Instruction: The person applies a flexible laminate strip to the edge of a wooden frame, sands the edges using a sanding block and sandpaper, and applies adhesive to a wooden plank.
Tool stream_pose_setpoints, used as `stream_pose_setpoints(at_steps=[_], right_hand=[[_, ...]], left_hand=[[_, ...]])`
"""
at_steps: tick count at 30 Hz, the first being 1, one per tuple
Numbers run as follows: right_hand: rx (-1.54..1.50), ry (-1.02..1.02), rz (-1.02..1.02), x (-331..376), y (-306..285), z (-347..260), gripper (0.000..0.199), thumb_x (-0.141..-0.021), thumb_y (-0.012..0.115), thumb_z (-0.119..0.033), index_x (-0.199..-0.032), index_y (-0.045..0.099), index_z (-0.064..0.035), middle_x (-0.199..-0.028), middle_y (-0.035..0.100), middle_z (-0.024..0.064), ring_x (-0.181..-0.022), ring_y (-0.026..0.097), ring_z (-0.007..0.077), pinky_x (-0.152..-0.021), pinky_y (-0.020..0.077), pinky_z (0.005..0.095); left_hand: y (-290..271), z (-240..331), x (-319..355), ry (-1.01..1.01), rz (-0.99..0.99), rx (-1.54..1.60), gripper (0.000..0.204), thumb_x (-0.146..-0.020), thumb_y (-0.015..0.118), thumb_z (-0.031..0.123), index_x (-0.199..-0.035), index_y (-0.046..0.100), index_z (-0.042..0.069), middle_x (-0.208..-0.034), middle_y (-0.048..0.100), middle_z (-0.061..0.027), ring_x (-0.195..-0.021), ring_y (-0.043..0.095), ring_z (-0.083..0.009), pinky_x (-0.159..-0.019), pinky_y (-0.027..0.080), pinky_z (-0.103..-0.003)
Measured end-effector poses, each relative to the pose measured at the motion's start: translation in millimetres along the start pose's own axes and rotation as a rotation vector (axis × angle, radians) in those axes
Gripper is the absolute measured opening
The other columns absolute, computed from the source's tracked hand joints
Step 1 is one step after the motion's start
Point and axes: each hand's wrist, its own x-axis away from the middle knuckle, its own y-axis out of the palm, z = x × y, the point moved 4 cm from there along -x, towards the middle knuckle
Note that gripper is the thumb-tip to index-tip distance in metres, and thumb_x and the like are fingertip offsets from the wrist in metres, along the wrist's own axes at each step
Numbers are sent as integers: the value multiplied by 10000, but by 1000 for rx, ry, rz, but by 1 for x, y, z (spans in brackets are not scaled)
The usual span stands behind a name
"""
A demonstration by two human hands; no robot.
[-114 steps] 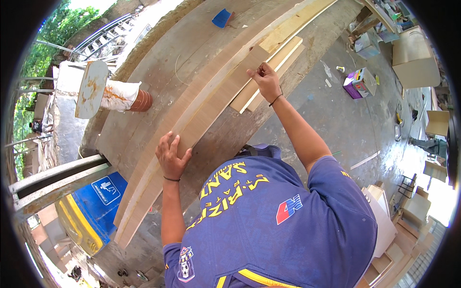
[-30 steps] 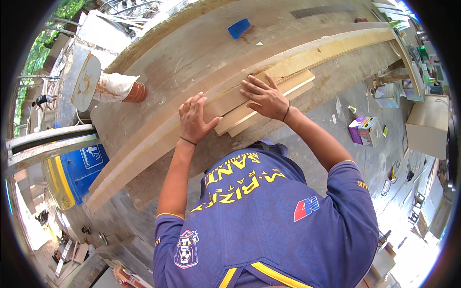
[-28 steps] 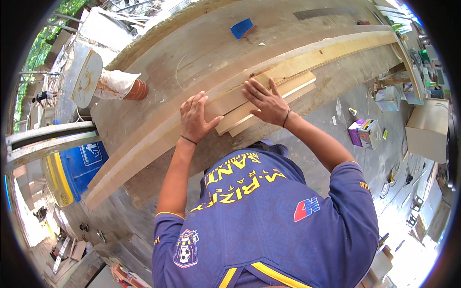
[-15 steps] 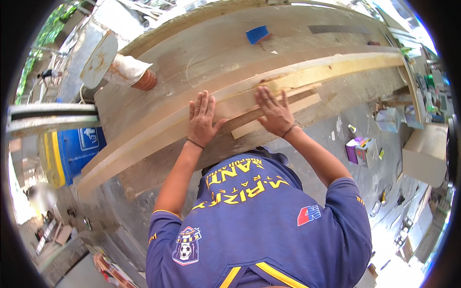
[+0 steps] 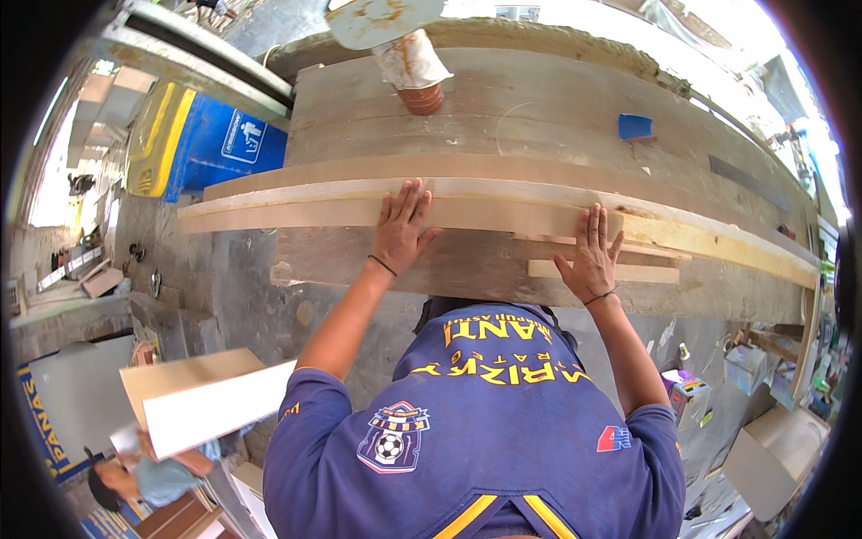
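A long pale wooden beam [image 5: 512, 212] with a flat brown strip along its far side lies across the wooden workbench [image 5: 359, 256]. My left hand [image 5: 404, 232] rests flat on the beam left of the middle, fingers stretched and thumb out to the right. Further right, my right hand [image 5: 593, 256] lies with its fingertips on the beam's near face, fingers straight, thumb apart. Just beside that hand, a short light wooden strip [image 5: 642, 271] sits on the bench, with a thinner strip [image 5: 660, 251] behind it. Neither hand grips anything.
Beyond the beam are a reddish cup [image 5: 420, 99] with a stained white wrapping, a blue piece [image 5: 635, 127] and a dark flat strip [image 5: 741, 180]. A blue and yellow bin [image 5: 211, 144] stands left. Behind on the left, a person [image 5: 148, 476] is beside boards [image 5: 211, 409].
My view has swung left, so the bench and beam look more level. The person and boards have come into sight at lower left. Both hands stay flat on the beam.
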Motion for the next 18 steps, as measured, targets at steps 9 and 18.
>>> stream_pose_setpoints(at_steps=[9,18], right_hand=[[-2,50,-4,-17,4,-44,1012,-795,671,-430,-1511,111,14,-1591,63,206,-1485,15,316,-1168,34,543],[74,124,164,-17,18,-47,986,-837,637,-462,-1523,84,-19,-1592,87,189,-1483,51,319,-1177,54,507]], left_hand=[[-13,-111,72,-297,79,-122,930,-895,480,605,-1502,157,-21,-1567,148,-235,-1464,123,-368,-1142,120,-581],[-25,-236,138,-753,46,-240,879,-944,356,612,-1488,169,-52,-1550,169,-264,-1457,145,-369,-1141,126,-586]])
